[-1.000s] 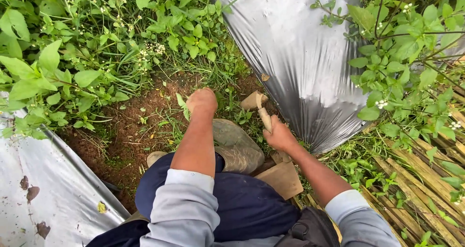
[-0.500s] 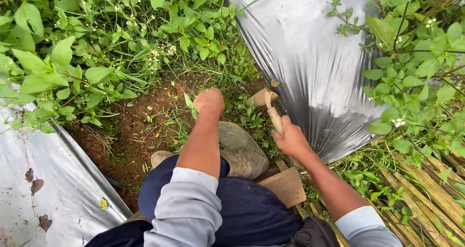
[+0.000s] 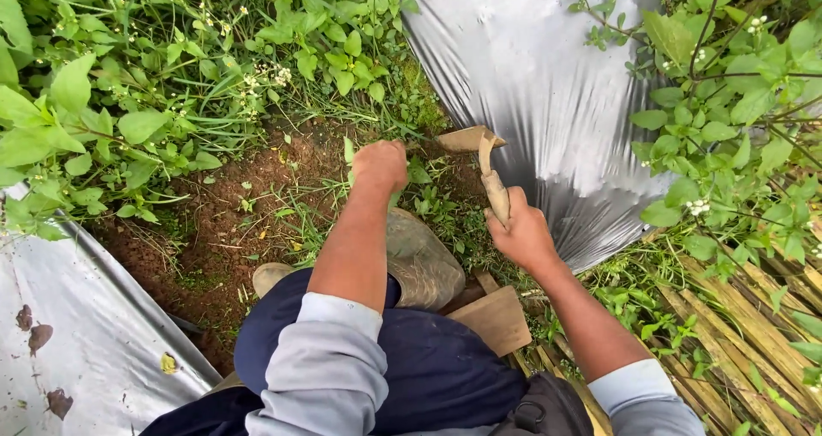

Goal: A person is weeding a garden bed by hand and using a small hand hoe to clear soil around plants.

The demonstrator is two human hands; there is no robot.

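Right hand (image 3: 522, 237) is fisted round the wooden handle of a small hand hoe (image 3: 484, 158), fingers wrapped tight; the hoe's flat blade points left, raised just above the soil near the edge of the silver plastic mulch sheet (image 3: 539, 77). Left hand (image 3: 379, 164) is closed in a fist on a clump of green weeds (image 3: 348, 152), blades sticking out past the knuckles, just left of the hoe blade, not touching it. Both forearms are bare, with grey sleeves pushed up. Under the left arm sits a muddy rubber boot (image 3: 424, 261) on the weedy ground, with a wooden board (image 3: 492, 319) beside it. Bare brown soil (image 3: 248, 205) lies left of the hands, leafy plants beyond. A second silver sheet (image 3: 77, 333) fills the bottom-left corner. Bamboo slats (image 3: 753, 316) lie at the right.
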